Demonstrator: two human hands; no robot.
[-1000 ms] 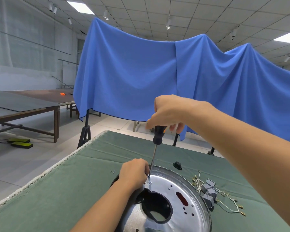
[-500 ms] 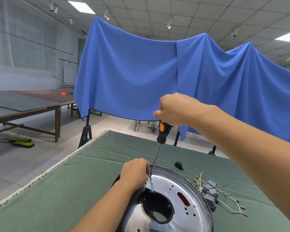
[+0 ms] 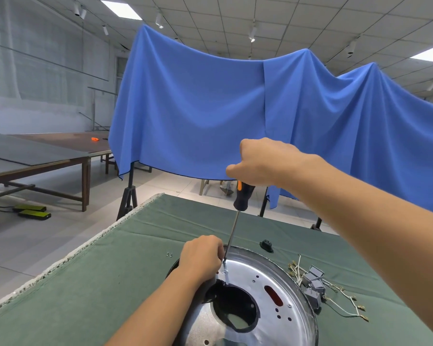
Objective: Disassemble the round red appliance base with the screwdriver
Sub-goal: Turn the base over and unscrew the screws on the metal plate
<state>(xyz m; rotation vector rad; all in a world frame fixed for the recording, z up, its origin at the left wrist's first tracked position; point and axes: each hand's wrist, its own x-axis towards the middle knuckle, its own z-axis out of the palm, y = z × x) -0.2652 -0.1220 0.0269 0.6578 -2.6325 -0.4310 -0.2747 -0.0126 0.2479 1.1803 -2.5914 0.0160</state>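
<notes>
The round appliance base (image 3: 280, 315) lies on the green cloth at the bottom centre, its silver metal plate facing up with a large round hole and a red slot. My right hand (image 3: 258, 162) grips the black and orange handle of the screwdriver (image 3: 243, 197) from above. The shaft slants down to a screw (image 3: 225, 271) on the plate's far left rim. My left hand (image 3: 202, 255) curls on the base's rim and pinches the shaft close to its tip.
Grey connector blocks with loose wires (image 3: 315, 287) lie right of the base. A small black part (image 3: 267, 245) sits behind it, and two tiny screws (image 3: 169, 254) lie to the left. The table edge (image 3: 85, 245) runs along the left. A blue cloth (image 3: 210, 108) hangs behind.
My right hand has turned on the screwdriver handle, bringing its orange stripe into view, and has risen slightly. The left hand stays by the shaft tip.
</notes>
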